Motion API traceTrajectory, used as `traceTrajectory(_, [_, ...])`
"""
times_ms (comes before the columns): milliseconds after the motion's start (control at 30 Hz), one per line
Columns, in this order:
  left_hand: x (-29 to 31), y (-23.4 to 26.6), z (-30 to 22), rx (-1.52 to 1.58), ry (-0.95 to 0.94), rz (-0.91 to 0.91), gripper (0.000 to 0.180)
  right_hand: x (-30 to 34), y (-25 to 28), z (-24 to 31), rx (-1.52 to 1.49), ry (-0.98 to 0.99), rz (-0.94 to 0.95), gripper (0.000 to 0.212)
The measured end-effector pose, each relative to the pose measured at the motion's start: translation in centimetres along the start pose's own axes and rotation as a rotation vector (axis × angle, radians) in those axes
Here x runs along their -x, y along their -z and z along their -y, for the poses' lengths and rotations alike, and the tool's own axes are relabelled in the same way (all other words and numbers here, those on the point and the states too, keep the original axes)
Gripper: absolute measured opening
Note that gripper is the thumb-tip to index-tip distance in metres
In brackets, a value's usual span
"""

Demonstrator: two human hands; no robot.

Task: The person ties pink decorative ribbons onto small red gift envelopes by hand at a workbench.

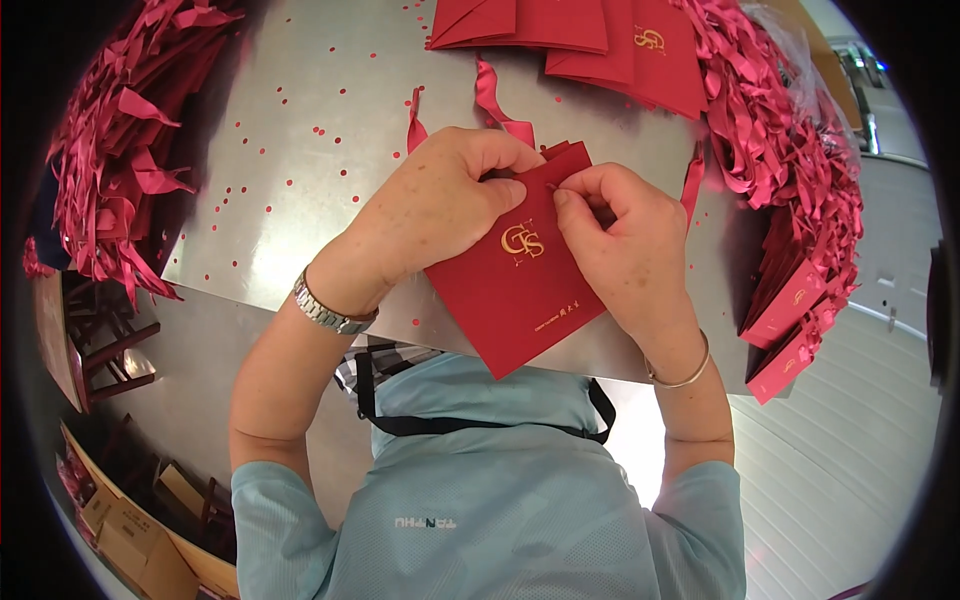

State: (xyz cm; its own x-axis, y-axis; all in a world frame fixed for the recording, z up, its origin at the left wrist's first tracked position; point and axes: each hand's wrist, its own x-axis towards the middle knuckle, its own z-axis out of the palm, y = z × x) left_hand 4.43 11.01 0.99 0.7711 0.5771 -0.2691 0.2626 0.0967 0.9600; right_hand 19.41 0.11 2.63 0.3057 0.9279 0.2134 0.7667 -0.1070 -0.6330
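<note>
A flat red paper gift bag [515, 310] with gold printing lies tilted over the near edge of the table, its lower corner toward my body. My left hand [425, 205] is closed on its upper left part, thumb on the front. At the bag's upper right, my right hand [630, 245] pinches thumb and forefinger together by a small dark red tip at the front; what exactly it grips is too small to make out. Pink-red ribbon [487, 95] sticks out beyond my left hand, and another ribbon piece [692, 185] shows beyond my right hand.
Red bags without visible ribbons [640, 55] are stacked at the far side. Ribboned bags pile up at left [130, 150] and right [785, 130], some over the table's right edge. Small red paper dots [320, 131] litter the metal table [290, 240]. Cardboard boxes [140, 545] stand lower left.
</note>
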Motion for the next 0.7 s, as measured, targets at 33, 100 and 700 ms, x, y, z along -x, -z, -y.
traceTrajectory(33, [0.0,0.0,0.1,0.003,-0.002,-0.002,0.024,-0.2,0.0,0.2,0.002,0.003,0.002,0.009])
traceTrajectory(100, [-0.1,-0.3,0.5,-0.09,-0.099,-0.039,0.023,-0.7,0.2,0.5,0.219,0.086,0.053,0.01])
traceTrajectory(700, [0.1,-0.1,0.8,-0.226,-0.42,-0.105,0.015,-1.4,1.4,1.2,-0.101,-0.046,0.22,0.016])
